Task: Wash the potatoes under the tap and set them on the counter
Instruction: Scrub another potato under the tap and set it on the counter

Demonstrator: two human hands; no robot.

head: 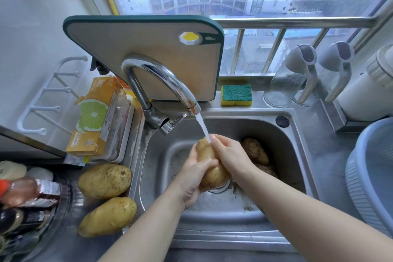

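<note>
While left hand (194,178) and right hand (230,153) clasp potato (215,175), sink potatoes (255,151) half hidden

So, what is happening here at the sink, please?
A person is washing a potato over the sink. The left hand grips it from below and the right hand holds its upper end, where water from the tap runs onto it. A speckled potato and a smoother potato lie on the counter left of the sink. Browner potatoes wait in the sink behind the right hand.
</note>
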